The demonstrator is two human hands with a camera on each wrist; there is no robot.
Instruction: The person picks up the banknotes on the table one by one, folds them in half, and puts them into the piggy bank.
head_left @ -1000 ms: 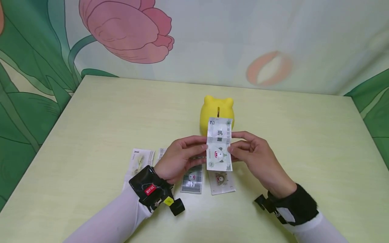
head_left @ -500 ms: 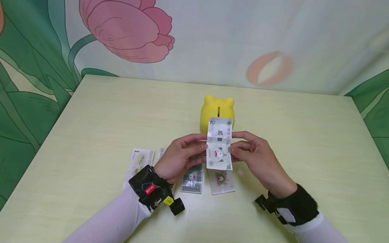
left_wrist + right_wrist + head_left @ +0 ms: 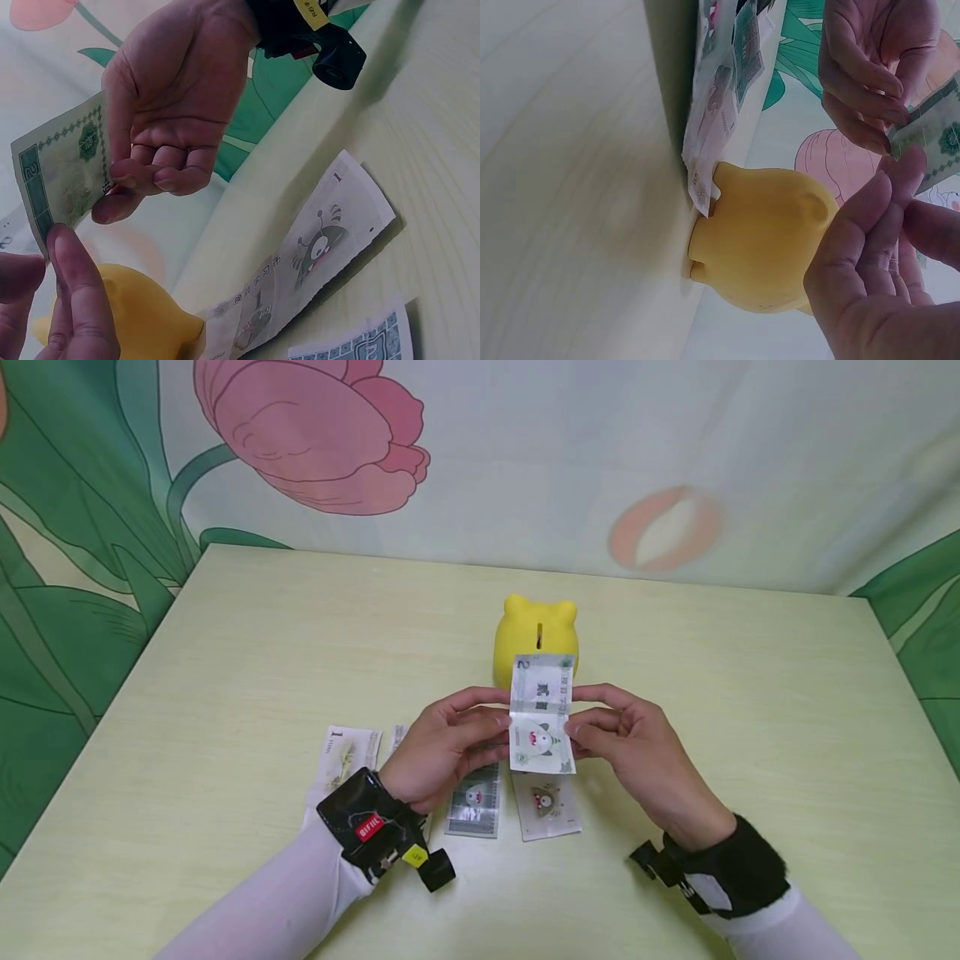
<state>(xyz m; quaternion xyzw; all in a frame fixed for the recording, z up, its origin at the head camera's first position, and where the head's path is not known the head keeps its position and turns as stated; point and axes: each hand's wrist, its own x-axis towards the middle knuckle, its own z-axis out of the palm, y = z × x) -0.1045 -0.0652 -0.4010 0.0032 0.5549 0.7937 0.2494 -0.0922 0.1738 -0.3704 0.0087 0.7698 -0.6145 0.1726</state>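
Observation:
Both hands hold one greenish play banknote (image 3: 542, 714) by its long edges, raised between them. It is marked 2, has a pig picture, and shows a crease across its middle. My left hand (image 3: 442, 752) pinches the left edge between thumb and fingers. On the opposite edge my right hand (image 3: 630, 747) does the same. Just behind the note stands a yellow piggy bank (image 3: 534, 625), its slot visible on top and its lower front covered by the note. In the left wrist view the note's green-bordered back (image 3: 67, 169) shows.
Several other banknotes lie in a row on the pale wooden table (image 3: 262, 652): one marked 1 (image 3: 348, 756) at the left, a dark grey one (image 3: 474, 810), and a pinkish one (image 3: 547, 814) below the hands. A flower-printed curtain (image 3: 525, 460) hangs behind the table.
The held banknote tips slightly, its far edge lower and its near edge higher in the head view. Both hands stay almost in place, keeping hold of it.

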